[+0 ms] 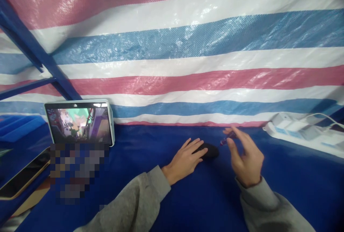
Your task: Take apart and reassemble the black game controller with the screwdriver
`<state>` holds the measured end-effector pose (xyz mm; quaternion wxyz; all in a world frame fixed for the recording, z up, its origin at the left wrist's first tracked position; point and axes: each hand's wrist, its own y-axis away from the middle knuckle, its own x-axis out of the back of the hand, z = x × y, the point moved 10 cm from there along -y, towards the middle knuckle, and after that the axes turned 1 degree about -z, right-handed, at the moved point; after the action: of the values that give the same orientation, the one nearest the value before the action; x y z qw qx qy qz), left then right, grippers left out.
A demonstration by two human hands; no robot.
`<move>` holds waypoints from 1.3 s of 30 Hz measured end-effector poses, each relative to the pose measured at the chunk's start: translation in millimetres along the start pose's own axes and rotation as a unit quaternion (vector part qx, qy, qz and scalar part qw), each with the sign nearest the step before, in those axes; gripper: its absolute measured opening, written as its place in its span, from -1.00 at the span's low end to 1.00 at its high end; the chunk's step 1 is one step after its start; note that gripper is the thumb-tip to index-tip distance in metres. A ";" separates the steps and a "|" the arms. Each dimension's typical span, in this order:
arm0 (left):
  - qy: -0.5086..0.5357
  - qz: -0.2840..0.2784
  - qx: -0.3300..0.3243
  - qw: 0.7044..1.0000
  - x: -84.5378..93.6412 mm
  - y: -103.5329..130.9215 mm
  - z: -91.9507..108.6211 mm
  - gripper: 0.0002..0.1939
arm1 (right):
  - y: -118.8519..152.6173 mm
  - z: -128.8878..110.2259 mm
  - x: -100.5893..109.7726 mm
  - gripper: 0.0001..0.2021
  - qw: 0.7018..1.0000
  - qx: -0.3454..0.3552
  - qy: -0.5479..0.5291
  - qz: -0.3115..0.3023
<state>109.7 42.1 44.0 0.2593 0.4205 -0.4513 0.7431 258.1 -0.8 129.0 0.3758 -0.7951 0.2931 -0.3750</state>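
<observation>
A black computer mouse (212, 150) lies on the blue surface in the middle of the head view. My left hand (185, 158) holds it from the left, fingers draped over its near end and covering part of it. To the right of the mouse, my right hand (245, 156) is raised a little, thumb and fingers pinched on a slim purple tool (223, 141) like a small screwdriver. The tool points left toward the mouse, apart from my left fingers. Its far end is hidden in my hand, and blur hides its exact kind.
A tablet (111, 124) playing a picture stands at the back left. Nearer lies a phone (25, 174), with a blue tray (21, 126) behind it. A white power strip (301, 137) with plugged-in chargers sits at the right. Striped sheeting (172, 46) hangs behind the blue surface (199, 203).
</observation>
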 end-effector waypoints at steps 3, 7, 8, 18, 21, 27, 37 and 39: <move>0.002 -0.004 -0.003 1.000 -0.4 -0.4 0.2 -0.59 | -0.1 0.8 -0.7 -0.62 1.000 -0.007 0.016 -0.003; 0.005 -0.005 -0.005 1.000 -1.4 0.4 0.1 -0.59 | -0.8 -0.7 6.5 -0.64 0.999 -0.005 0.028 0.034; 0.005 -0.004 -0.006 1.000 -1.6 0.7 0.3 -0.59 | -1.2 -1.8 4.8 -0.63 1.000 0.000 0.015 0.025; 0.006 0.003 -0.003 1.000 -4.5 1.9 -2.0 -0.60 | -1.2 -3.8 7.8 -0.64 0.999 0.016 0.001 0.039; 0.004 0.003 -0.002 1.000 -5.0 2.4 -2.2 -0.60 | -0.8 -2.5 3.8 -0.66 1.000 0.011 -0.006 0.024; 0.003 0.002 -0.001 1.000 -6.3 1.7 -2.6 -0.59 | 0.5 -0.2 8.2 -0.64 0.998 0.001 0.024 0.053; 0.002 0.005 -0.002 1.000 -8.0 2.2 -2.8 -0.61 | 1.3 -2.9 11.7 -0.67 0.998 0.016 0.010 0.060; 0.001 0.005 -0.001 1.000 -7.5 2.0 -2.8 -0.61 | 0.6 -2.9 6.3 -0.64 0.999 0.017 -0.010 0.035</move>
<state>110.9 43.6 36.0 0.2570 0.4172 -0.4536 0.7444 259.0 -6.9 132.2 0.4053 -0.7817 0.3100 -0.3585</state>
